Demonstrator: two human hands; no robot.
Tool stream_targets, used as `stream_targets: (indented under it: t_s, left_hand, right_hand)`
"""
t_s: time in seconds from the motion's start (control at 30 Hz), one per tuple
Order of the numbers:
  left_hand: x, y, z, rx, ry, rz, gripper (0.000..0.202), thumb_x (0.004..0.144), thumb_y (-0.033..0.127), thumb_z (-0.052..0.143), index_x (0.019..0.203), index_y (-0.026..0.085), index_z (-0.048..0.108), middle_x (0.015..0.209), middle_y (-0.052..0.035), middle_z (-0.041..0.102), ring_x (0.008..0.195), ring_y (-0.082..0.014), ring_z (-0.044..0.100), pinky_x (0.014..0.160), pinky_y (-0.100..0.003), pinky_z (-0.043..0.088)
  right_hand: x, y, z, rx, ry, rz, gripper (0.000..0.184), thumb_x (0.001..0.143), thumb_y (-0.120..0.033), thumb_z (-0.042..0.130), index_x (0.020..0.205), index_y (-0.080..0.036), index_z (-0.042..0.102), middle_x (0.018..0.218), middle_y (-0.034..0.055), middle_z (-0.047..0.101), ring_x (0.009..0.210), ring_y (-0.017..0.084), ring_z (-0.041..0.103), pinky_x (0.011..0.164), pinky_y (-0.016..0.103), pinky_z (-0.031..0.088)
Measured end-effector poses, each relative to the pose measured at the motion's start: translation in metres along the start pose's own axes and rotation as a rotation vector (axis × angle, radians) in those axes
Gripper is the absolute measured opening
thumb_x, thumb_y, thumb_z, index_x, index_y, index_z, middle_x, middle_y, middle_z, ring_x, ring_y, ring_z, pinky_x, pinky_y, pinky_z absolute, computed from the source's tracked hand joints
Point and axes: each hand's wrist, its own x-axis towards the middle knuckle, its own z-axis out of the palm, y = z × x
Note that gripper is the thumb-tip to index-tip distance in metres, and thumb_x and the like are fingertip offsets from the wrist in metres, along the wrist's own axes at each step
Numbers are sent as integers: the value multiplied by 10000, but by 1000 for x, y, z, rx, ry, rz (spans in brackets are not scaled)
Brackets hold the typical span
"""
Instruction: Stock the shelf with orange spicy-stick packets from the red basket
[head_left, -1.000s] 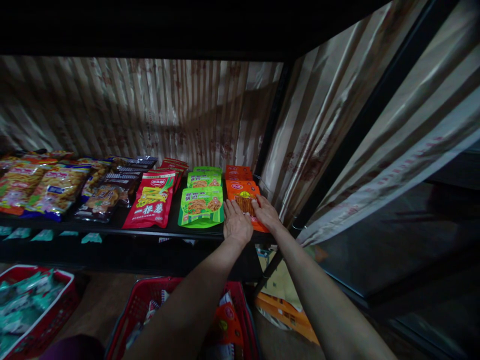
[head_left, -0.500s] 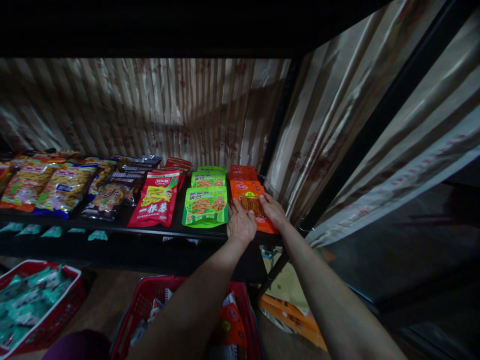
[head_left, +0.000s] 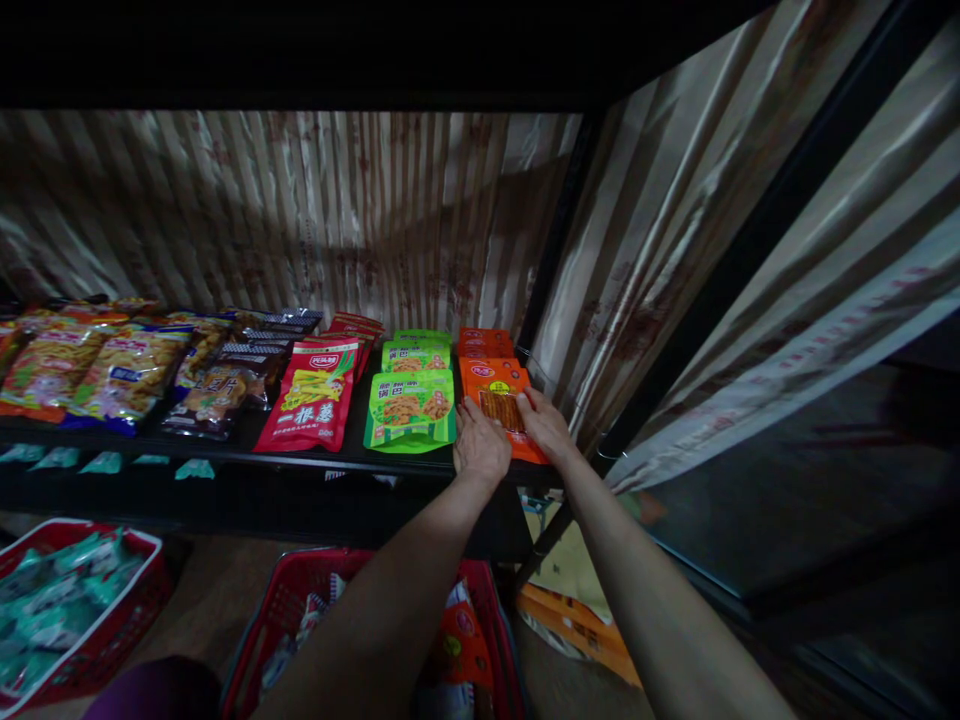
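Observation:
An orange snack packet (head_left: 499, 402) lies at the right end of the black shelf, in front of more orange packets (head_left: 484, 343). My left hand (head_left: 482, 445) is on its left edge and my right hand (head_left: 546, 427) on its right edge, so the packet is held between them. Some of the left fingers are hidden by the back of that hand. Just left of my left hand is a green snack packet (head_left: 411, 412), with others like it behind. A red snack packet (head_left: 311, 395) lies farther left.
Brown-and-clear packets (head_left: 214, 390) and noodle-like snack bags (head_left: 131, 375) fill the shelf's left part. Below stand a red basket (head_left: 281, 590) and another red basket (head_left: 142, 610) of teal packets. A black post (head_left: 562, 230) and striped curtain (head_left: 330, 215) border the shelf.
Both hands stay on the sides of the orange packet, with only a very slight shift. The shelf goods look unchanged.

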Motion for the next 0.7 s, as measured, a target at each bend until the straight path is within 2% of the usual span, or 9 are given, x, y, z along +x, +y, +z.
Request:
stream_targets:
  t_s: [0.13, 0.23, 0.33, 0.43, 0.53, 0.7]
  left_hand:
    - [-1, 1, -4, -15, -27, 0, 599, 872, 214, 316, 1378, -92, 224, 1389, -257, 385, 1361, -295, 249, 1111, -351, 237]
    - [-2, 1, -5, -18, -26, -9, 587, 875, 201, 308, 1382, -85, 227, 1433, -260, 309, 1363, -301, 241, 1113, -360, 235]
    - [-3, -1, -4, -23, 0, 31, 557, 870, 193, 330, 1396, 17, 280, 1473, -226, 245, 1370, -305, 225, 1094, -387, 275]
    - [-3, -4, -2, -15, 2, 66, 516, 869, 199, 335, 1372, 87, 358, 1480, -189, 254, 1378, -301, 202, 1091, -405, 282]
    - [-2, -7, -1, -2, -7, 82, 527, 855, 184, 341, 1374, 91, 357, 1486, -169, 251, 1390, -287, 170, 1109, -402, 257]
    - [0, -9, 1, 13, -18, 120, 549, 833, 166, 356, 1370, 51, 348, 1473, -183, 278, 1393, -291, 149, 1116, -401, 248]
  right_hand:
    - [-2, -2, -1, -32, -33, 7, 539, 917, -405, 282, 1336, -106, 441, 1415, 120, 416, 1312, 226, 365, 1094, 336, 247]
    - [-2, -3, -3, -50, -67, 11, 553, 920, -400, 279, 1351, -82, 417, 1435, 128, 384, 1330, 223, 336, 1103, 320, 226]
    - [0, -3, -4, -62, -63, -1, 542, 928, -379, 265, 1363, -84, 398, 1450, 118, 361, 1341, 204, 317, 1107, 304, 214]
    - [3, -4, -1, -96, -63, -21, 537, 929, -374, 274, 1362, -80, 395, 1463, 122, 334, 1353, 196, 293, 1109, 301, 206]
    - [6, -4, 3, -133, -70, -27, 551, 920, -388, 300, 1353, -63, 402, 1454, 142, 345, 1353, 207, 293, 1105, 308, 214]
    - [3, -1, 9, -172, -46, -39, 545, 924, -381, 286, 1359, -71, 395, 1442, 137, 369, 1345, 198, 309, 1099, 304, 221]
